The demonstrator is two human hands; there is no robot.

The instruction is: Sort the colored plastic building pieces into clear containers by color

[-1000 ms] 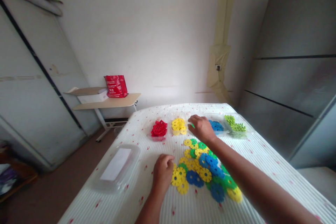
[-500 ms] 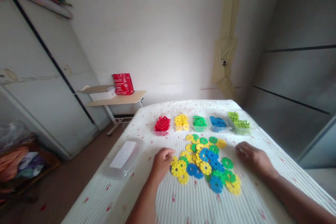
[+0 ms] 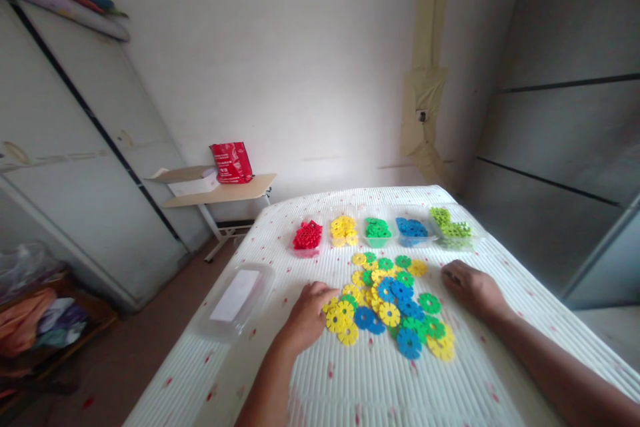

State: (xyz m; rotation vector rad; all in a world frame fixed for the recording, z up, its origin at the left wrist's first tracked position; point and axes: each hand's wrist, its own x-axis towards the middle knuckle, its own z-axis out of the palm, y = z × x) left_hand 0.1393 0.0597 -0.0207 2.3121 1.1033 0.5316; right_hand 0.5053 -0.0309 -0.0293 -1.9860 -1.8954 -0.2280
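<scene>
A loose pile of flat notched plastic discs lies on the table, with yellow discs [image 3: 347, 333], blue discs [image 3: 409, 343] and green discs [image 3: 430, 303] overlapping. At the pile's left edge is my left hand [image 3: 311, 313], its forefinger stretched out to touch the yellow discs; no disc shows in its grasp. To the right of the pile, my right hand [image 3: 473, 288] rests palm down on the cloth, fingers loosely bent and apart from the discs. The undersides of both hands are hidden.
Along the far side stand clear tubs of red pieces [image 3: 307, 235], yellow discs [image 3: 343, 230], green discs [image 3: 377, 230], blue discs [image 3: 413, 228] and lime pieces [image 3: 453, 227]. A clear plastic lid [image 3: 200, 323] with white paper [image 3: 235, 295] lies left on the ribbed tablecloth [image 3: 330, 393].
My left hand has moved slightly right, its forefinger now stretched out onto the yellow discs. My right hand stays beside the pile. The whole view has shifted a little.
</scene>
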